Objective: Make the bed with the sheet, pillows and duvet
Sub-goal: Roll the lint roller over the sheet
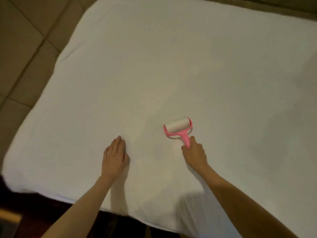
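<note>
Head view: one sheet (171, 66); right hand (194, 152) holds one roller (177, 127).

Dim, warm indoor light lies over the white sheet (154, 66), brightest just ahead of the right grip (194, 152) and greying off to its right, where faint mottled patches show. A soft shadow falls beside the left grip (115, 157), on the side nearer the right grip (so the light seems to come from up and left). The whole picture is soft; even the lint roller (178, 129) in the right grip has fuzzy edges. Far left of both grips the floor (20, 57) is murky brown, the sheet's edges bow with wide-angle distortion, and the near left corner is almost black.
</note>
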Motion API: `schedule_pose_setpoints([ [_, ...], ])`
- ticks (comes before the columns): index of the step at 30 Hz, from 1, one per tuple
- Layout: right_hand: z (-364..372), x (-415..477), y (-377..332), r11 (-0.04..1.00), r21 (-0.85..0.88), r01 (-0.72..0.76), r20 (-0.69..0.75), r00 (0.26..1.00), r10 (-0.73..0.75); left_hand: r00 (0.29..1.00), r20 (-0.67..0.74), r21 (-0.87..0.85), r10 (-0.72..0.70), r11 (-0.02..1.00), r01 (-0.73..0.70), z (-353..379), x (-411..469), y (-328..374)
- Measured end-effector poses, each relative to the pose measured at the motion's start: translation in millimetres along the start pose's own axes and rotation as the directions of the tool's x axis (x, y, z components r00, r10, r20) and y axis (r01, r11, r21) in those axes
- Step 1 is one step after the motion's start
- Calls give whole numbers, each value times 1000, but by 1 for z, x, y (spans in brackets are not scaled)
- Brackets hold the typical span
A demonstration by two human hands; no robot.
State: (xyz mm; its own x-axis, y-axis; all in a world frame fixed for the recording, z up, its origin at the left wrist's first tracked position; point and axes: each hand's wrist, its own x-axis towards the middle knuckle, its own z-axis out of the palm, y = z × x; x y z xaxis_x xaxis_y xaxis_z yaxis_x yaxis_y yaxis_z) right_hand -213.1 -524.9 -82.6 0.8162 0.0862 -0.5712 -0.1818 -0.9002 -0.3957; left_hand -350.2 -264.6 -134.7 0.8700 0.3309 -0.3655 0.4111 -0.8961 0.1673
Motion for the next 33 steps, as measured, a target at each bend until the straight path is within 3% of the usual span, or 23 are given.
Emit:
schedule_pose_setpoints([
  [8,-14,84,-84,999,-11,33,26,999,-32,996,-58,-39,-73,997,71,-18,50,-23],
  [28,-57,314,-307,998,50,32,-49,998,-30,986,-159,107,58,993,-41,-81,296,-49],
  [33,-75,374,-362,989,123,78,-77,995,-69,966,-216,-2,-139,990,142,-91,351,-52],
])
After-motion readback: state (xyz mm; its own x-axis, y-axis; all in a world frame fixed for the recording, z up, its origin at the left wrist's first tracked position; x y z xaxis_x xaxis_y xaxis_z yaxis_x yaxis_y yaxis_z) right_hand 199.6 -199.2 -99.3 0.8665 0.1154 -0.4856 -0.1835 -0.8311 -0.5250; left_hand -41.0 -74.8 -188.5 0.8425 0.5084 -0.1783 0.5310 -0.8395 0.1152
